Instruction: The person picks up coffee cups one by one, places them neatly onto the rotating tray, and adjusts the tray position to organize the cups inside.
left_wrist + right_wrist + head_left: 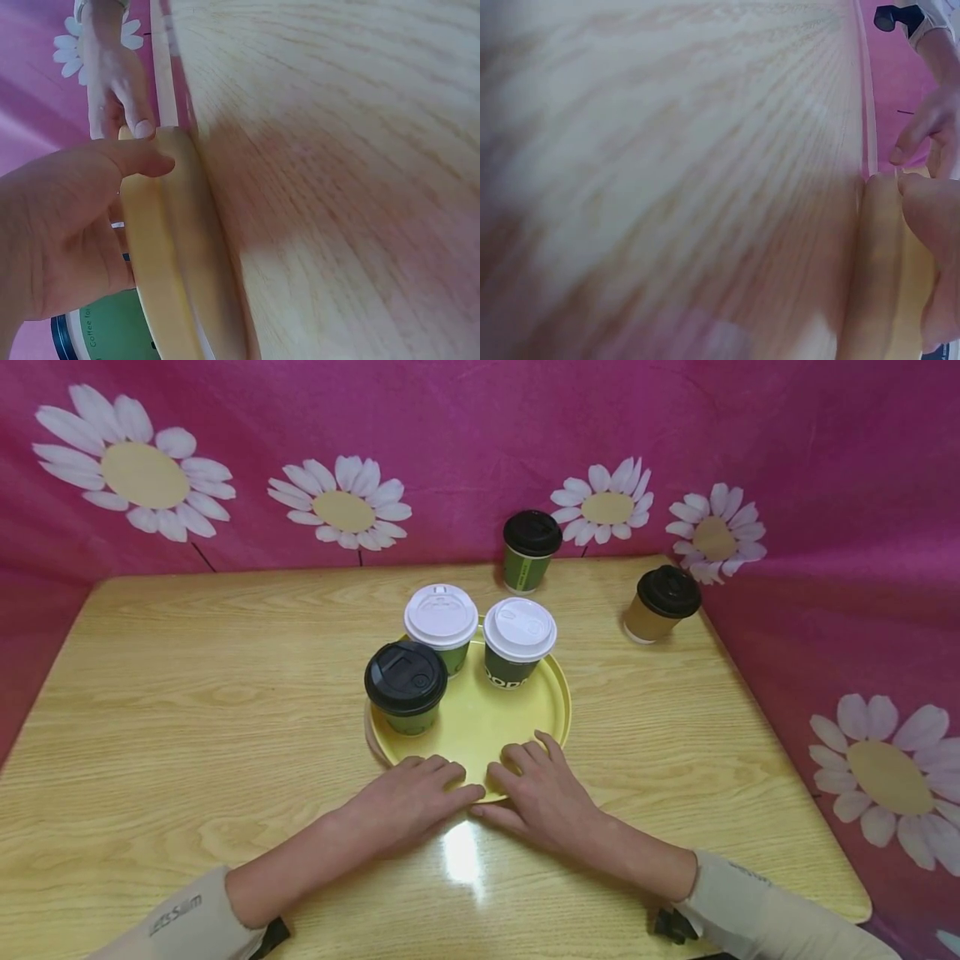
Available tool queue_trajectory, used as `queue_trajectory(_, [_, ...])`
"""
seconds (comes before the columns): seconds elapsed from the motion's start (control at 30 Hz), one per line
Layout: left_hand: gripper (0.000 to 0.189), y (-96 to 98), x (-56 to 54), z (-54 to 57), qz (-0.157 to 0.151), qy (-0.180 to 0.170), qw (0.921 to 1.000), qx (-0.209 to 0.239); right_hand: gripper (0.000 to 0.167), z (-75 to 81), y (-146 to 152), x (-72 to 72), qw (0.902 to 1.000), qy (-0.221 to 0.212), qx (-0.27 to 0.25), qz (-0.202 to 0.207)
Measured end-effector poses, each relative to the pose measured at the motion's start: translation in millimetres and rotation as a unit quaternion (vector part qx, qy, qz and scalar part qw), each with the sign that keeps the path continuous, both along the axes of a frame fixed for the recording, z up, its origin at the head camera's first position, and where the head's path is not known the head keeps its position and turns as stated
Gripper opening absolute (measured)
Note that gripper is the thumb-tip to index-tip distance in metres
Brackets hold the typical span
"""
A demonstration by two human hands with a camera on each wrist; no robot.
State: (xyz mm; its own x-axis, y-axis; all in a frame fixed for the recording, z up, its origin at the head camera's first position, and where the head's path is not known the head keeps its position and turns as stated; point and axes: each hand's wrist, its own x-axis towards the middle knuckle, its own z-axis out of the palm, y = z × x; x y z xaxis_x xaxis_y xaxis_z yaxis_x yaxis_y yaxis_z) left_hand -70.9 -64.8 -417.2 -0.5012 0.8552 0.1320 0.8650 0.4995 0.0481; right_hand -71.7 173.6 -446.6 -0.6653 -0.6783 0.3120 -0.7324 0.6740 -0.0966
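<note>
A round yellow tray (pixel 487 727) bears three lidded paper cups: a green cup with a black lid (pixel 406 681) at the left, a green cup with a white lid (pixel 441 617) behind it, and a dark cup with a white lid (pixel 519 635) at the right. My left hand (pixel 412 797) grips the tray's near rim, fingers over the inside and thumb (pixel 146 157) against the outer wall. Beside it, my right hand (pixel 551 797) holds the same rim, thumb low on the outside. A tan rounded layer (pixel 206 225) shows under the tray's yellow wall.
On the wooden table (pixel 187 693), a green cup with a black lid (pixel 528 556) stands behind the tray. A brown cup with a black lid (pixel 660 603) stands at the back right. Pink cloth (pixel 465 435) with printed daisies encloses the table's back and sides.
</note>
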Motion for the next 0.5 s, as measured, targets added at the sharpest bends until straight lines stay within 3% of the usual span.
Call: queue_trajectory(0.5, [0.027,-0.9,-1.9,-1.3,-0.003,0.001,1.0,0.0,0.043,4.5,-1.1,1.5,0.9996,-0.021,0.019,-0.008])
